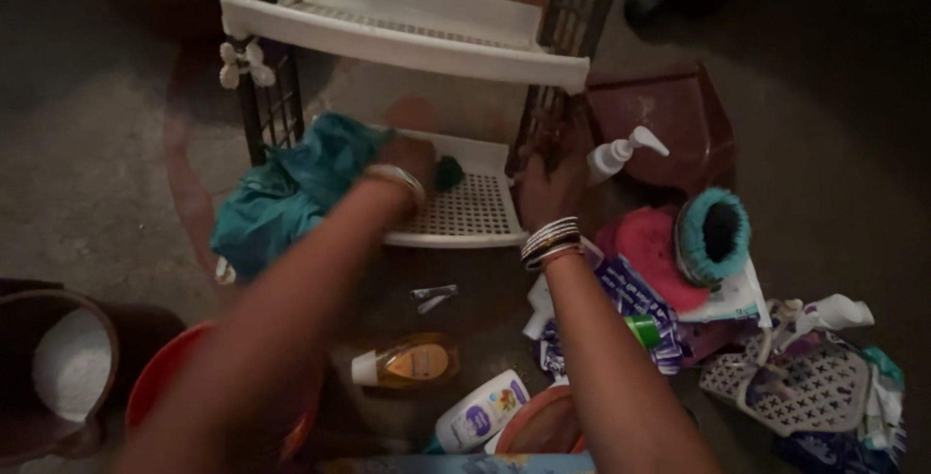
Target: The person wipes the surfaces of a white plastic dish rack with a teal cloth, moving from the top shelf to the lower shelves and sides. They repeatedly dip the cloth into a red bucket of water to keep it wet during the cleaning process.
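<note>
Head view: left hand (412,159) presses a teal cloth (291,188) onto the white lower shelf (475,212), right hand (548,183) clasps the rack's dark post (548,125); amber bottle (407,363) and white, purple-labelled bottle (480,411) lie on the floor.

Both hands at the lower tray of a white plastic rack

My left hand (407,159) presses a teal cloth (291,193) onto the white perforated lower shelf (475,212); my right hand (548,188) grips the rack's dark side frame (543,130), beside a white pump bottle (621,152).

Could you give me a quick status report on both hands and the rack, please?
Left hand pressing teal cloth onto lower white shelf. Right hand gripping rack's dark side frame. Bottles lying on floor nearby.
</note>
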